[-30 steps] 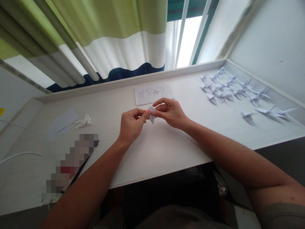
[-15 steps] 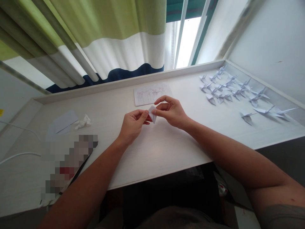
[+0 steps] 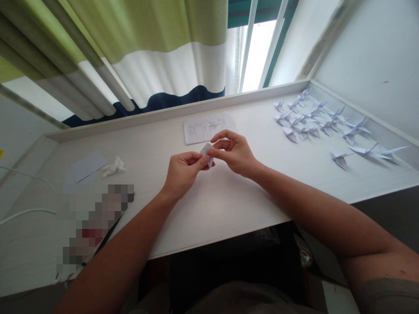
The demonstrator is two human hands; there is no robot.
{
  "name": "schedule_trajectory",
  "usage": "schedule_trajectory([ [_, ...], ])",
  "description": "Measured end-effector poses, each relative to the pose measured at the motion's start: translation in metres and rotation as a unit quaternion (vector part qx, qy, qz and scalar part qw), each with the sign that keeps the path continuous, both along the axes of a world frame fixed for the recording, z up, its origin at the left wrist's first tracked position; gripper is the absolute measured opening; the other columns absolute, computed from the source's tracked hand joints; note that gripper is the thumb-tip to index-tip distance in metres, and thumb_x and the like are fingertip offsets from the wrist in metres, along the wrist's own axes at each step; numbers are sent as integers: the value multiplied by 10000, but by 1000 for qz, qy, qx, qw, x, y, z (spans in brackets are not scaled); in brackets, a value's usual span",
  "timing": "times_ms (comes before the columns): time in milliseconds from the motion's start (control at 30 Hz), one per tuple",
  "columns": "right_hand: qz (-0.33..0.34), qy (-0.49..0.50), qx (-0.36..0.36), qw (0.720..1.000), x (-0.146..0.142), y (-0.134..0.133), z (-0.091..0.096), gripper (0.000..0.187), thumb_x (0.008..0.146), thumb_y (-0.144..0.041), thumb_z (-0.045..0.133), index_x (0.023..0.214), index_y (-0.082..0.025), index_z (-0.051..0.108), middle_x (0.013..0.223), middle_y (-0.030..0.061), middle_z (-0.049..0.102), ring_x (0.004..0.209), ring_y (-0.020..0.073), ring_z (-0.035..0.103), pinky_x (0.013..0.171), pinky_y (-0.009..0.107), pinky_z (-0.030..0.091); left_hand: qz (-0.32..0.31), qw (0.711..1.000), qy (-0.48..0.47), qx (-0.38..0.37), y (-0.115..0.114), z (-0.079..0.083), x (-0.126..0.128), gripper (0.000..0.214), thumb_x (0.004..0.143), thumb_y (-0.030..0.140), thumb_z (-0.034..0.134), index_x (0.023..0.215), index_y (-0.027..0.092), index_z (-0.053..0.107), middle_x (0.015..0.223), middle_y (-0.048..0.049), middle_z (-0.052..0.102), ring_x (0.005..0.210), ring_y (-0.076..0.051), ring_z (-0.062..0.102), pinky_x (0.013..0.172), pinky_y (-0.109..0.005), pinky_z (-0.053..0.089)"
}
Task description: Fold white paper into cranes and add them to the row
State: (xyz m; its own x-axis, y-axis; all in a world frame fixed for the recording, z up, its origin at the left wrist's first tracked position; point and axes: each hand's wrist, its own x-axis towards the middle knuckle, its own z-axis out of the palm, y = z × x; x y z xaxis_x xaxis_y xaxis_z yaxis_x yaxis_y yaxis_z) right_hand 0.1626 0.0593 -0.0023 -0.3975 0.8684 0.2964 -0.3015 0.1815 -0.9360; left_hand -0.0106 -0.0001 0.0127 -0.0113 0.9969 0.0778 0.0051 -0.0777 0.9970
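Note:
Between my two hands is a small folded white paper (image 3: 206, 149), held up above the desk. My left hand (image 3: 183, 171) pinches its lower left part, with the thumb on top and the fingers curled beneath. From the right, my right hand (image 3: 236, 152) grips it between thumb and fingers, the index finger arched over. Fingers cover part of the paper, so its full folded shape is hidden. Behind the hands lies a stack of printed paper (image 3: 196, 131) with a table of writing on it.
Several folded paper cranes (image 3: 307, 117) stand at the right of the white desk (image 3: 222, 213). At left lie white paper sheets (image 3: 87, 168), a crumpled tissue (image 3: 114, 167), a blurred-out object (image 3: 101, 222) and a white cable (image 3: 29, 211). A curtain (image 3: 170, 61) hangs behind the raised rim.
The folded paper has turned slightly between my fingers. My left thumb has slid right and lower across it, while my right thumb has shifted a little left.

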Motion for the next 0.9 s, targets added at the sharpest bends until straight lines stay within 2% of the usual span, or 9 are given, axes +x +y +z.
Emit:
schedule_trajectory([
  [133,-20,-9,10,1000,1,-1,1,494,752,-501,957,991,-218,629,770,-8,748,697,174,723,660,335,592,9,999,-28,-25,1,-1,0,393,766,511,948,835,160,787,857,-83,834,835,-240,827,845,-393,688],
  [333,-50,-21,2,999,2,2,0,468,769,-510,941,974,-227,630,731,-22,727,691,167,701,687,339,566,-95,991,-49,-81,0,-7,2,521,866,649,816,1023,153,808,1043,-134,843,894,-280,849,897,-431,695],
  [500,-49,-9,-3,999,2,1,-1,471,765,-501,941,985,-231,625,728,-35,721,676,158,691,664,326,547,-77,993,-42,-76,-4,-4,6,466,836,585,875,966,140,827,1006,-137,845,868,-286,848,885,-442,698],
  [667,-49,-13,16,999,2,0,-3,413,804,-458,920,1006,-229,643,740,-33,716,677,153,688,652,315,532,-81,989,-42,-118,-3,-2,1,408,801,521,927,933,145,840,1032,-147,851,874,-288,848,875,-426,695],
  [900,-80,-28,27,996,4,5,-4,415,797,-491,910,983,-235,641,732,-38,707,673,155,675,674,335,551,-118,984,-73,-110,-1,-4,1,490,869,626,828,1045,170,796,1155,-158,839,960,-307,846,870,-433,689],
])
